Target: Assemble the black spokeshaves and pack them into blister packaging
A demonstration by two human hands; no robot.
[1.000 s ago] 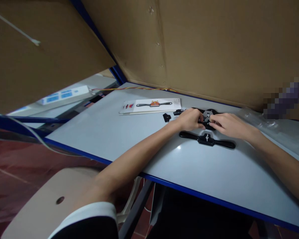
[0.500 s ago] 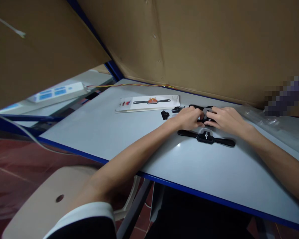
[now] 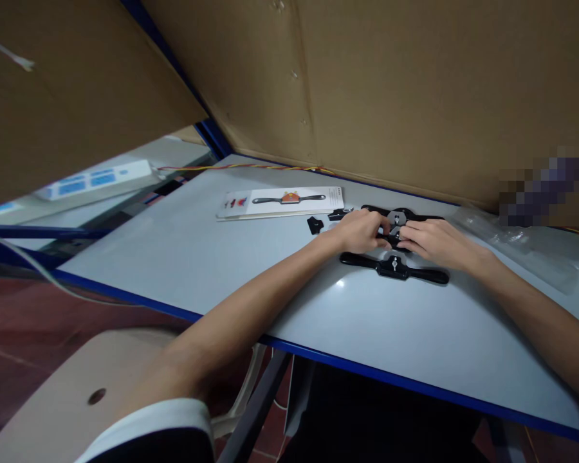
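Observation:
Both hands meet over a black spokeshave at the middle of the table, whose handles are mostly hidden beneath them. My left hand has its fingers curled round its left side. From the right, my right hand pinches at its centre, by a small grey blade plate. Just behind lies another spokeshave, partly covered by my fingers. A third spokeshave, black with a silver screw, rests in front of my hands. Two small black cap pieces, one of them a lever cap, lie left of my left hand.
A printed spokeshave package lies behind on the left. Clear plastic packaging is at the right, below a pixelated dark patch. Twisted wires run along the back edge. A stool stands below left; a power strip lies beyond.
The view has shifted slightly, moving things a little left. My right fingers have drawn back slightly to the right, showing more of the spokeshave behind. Both hands stay at the middle spokeshave.

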